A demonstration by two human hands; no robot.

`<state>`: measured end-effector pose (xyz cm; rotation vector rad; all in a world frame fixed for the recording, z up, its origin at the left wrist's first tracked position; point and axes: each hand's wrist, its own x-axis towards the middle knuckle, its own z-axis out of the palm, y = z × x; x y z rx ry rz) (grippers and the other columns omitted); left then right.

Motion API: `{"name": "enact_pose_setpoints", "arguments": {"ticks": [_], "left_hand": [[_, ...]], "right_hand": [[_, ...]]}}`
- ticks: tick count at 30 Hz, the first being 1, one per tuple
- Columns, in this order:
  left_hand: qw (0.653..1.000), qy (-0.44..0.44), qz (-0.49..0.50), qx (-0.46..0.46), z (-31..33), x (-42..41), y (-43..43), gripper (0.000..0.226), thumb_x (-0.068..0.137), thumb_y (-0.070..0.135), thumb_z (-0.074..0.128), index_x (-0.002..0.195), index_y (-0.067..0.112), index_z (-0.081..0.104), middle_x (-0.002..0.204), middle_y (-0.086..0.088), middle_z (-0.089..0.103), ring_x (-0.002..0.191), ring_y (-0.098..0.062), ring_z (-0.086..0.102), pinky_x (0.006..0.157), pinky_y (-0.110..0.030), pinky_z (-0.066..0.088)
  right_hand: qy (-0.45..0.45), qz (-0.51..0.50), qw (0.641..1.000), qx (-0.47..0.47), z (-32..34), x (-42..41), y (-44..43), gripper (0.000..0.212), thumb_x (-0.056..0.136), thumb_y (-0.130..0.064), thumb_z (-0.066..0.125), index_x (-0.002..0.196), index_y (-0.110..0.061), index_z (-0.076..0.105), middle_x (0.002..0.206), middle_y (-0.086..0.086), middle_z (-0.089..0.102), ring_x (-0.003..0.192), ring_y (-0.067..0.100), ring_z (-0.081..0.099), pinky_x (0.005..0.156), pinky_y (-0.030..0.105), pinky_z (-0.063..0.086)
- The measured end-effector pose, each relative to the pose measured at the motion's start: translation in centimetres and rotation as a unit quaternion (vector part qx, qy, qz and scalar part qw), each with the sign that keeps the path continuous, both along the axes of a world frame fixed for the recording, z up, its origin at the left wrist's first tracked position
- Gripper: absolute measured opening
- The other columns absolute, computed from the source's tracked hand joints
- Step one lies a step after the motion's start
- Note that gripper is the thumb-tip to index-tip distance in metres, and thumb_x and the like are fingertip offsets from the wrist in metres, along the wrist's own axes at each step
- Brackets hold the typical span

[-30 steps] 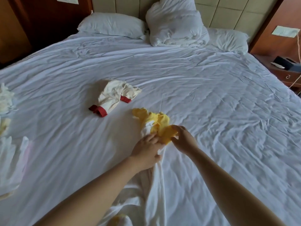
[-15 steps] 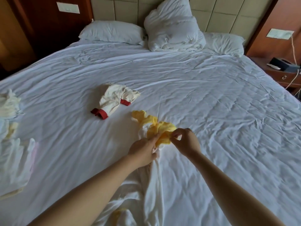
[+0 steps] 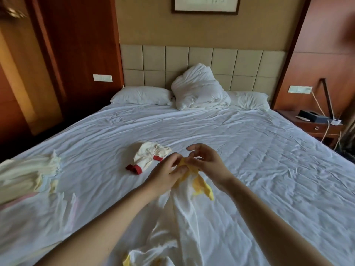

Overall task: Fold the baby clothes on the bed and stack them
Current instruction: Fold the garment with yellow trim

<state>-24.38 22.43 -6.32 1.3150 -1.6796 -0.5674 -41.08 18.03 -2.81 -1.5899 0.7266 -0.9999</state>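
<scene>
Fabric this limp wants two anchored corners before any fold. The left hand (image 3: 165, 175), at the centre of the frame, pinches the yellow neck edge of the yellow-trimmed garment (image 3: 198, 184) between thumb and fingers. The right hand (image 3: 208, 162), just beside it, has thumb and forefinger spread and loosely curved. Its lower fingertips lie at the same yellow edge, though I cannot tell whether they actually grip.

The sensible move, as I judge it, is to find the opposite shoulder with the right hand, draw the two hands apart until the cloth hangs flat, and lay it smooth on the bed (image 3: 249, 150) before folding.

The garment is thin, soft white knit with yellow bands. It is bunched into a rope below the hands and trails down to the lower centre of the frame, where more yellow shows. It would crease and twist easily.

A cream red-cuffed garment (image 3: 146, 160) lies crumpled just left of the hands, unfolded. At the left edge sits a stack (image 3: 25, 175) of pale folded pieces, blurred. The sheet is white and heavily wrinkled, and plump pillows (image 3: 197, 89) rest at the upper centre.
</scene>
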Motion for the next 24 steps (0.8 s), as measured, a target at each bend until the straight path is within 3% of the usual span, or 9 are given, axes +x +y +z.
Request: {"name": "enact_pose_setpoints", "arguments": {"ticks": [2,4,7,10,14,16,18,20,24], "left_hand": [[0.998,0.015,0.018,-0.051,2.1,1.1,1.1,0.007,0.085,0.032,0.057,0.091,0.029,0.056,0.084,0.013,0.059,0.082,0.005,0.056,0.078,-0.017,0.044],[0.995,0.045,0.033,-0.084,3.5,2.2,2.1,0.013,0.083,0.031,0.058,0.091,0.022,0.057,0.084,0.009,0.059,0.079,0.002,0.055,0.075,-0.019,0.043],[0.991,0.064,0.056,-0.099,4.8,4.2,4.2,0.01,0.086,0.029,0.058,0.092,0.021,0.056,0.085,0.009,0.06,0.079,0.0,0.056,0.074,-0.018,0.043],[0.991,0.077,0.067,-0.09,5.1,5.8,6.8,0.006,0.089,0.025,0.057,0.093,0.022,0.058,0.087,0.01,0.062,0.081,0.004,0.057,0.075,-0.013,0.042],[0.987,0.088,0.114,-0.074,3.4,8.1,9.9,0.015,0.088,0.034,0.051,0.095,0.026,0.062,0.085,0.015,0.066,0.08,0.001,0.059,0.073,-0.015,0.043],[0.984,0.083,0.143,-0.066,2.3,9.3,10.9,0.026,0.087,0.039,0.051,0.096,0.019,0.064,0.085,0.002,0.067,0.078,-0.011,0.061,0.071,-0.025,0.044],[0.98,0.079,0.168,-0.071,1.9,10.2,11.6,0.036,0.087,0.042,0.05,0.094,0.009,0.063,0.077,-0.009,0.061,0.069,-0.011,0.055,0.066,-0.028,0.041],[0.976,0.081,0.184,-0.084,2.4,10.9,11.9,0.037,0.088,0.042,0.049,0.091,0.006,0.061,0.07,0.0,0.053,0.063,-0.004,0.048,0.062,-0.023,0.037],[0.968,0.095,0.204,-0.107,5.7,11.4,11.3,0.016,0.101,0.021,0.05,0.087,0.016,0.056,0.071,0.005,0.051,0.061,0.001,0.047,0.059,-0.015,0.036]], "right_hand": [[0.014,0.023,1.0,-0.004,1.3,0.9,0.9,0.037,0.071,-0.011,0.082,0.104,-0.012,0.065,0.086,0.002,0.063,0.072,0.017,0.059,0.062,0.027,0.047],[0.045,0.05,0.997,-0.038,1.9,1.8,1.7,0.033,0.07,-0.007,0.083,0.099,-0.011,0.066,0.086,0.003,0.066,0.074,0.018,0.058,0.067,0.032,0.046],[0.06,0.065,0.994,-0.067,2.1,3.4,3.1,0.02,0.078,0.002,0.076,0.093,-0.006,0.066,0.079,0.0,0.066,0.068,0.006,0.057,0.066,0.022,0.048],[0.083,0.071,0.989,-0.098,1.9,5.1,4.3,0.008,0.083,-0.006,0.074,0.085,-0.006,0.067,0.072,-0.005,0.062,0.063,0.001,0.053,0.062,0.017,0.044],[0.163,0.11,0.974,-0.113,0.6,7.4,6.1,0.032,0.089,-0.021,0.071,0.071,0.001,0.056,0.063,-0.004,0.046,0.06,0.004,0.041,0.059,0.022,0.036],[0.183,0.121,0.968,-0.123,0.0,8.2,6.6,0.042,0.089,-0.028,0.07,0.063,-0.004,0.047,0.061,-0.007,0.038,0.06,0.005,0.035,0.059,0.025,0.032],[0.162,0.124,0.974,-0.098,-0.1,8.9,7.1,0.052,0.083,-0.045,0.073,0.064,-0.003,0.048,0.067,-0.009,0.04,0.065,0.008,0.037,0.064,0.028,0.031],[0.11,0.124,0.984,-0.064,0.5,9.5,7.7,0.067,0.073,-0.06,0.074,0.074,0.004,0.053,0.075,-0.002,0.043,0.072,0.013,0.039,0.067,0.031,0.031],[0.063,0.132,0.988,-0.05,2.8,10.1,8.1,0.047,0.071,-0.046,0.078,0.067,-0.004,0.057,0.068,0.007,0.047,0.067,0.021,0.042,0.061,0.035,0.032]]}}
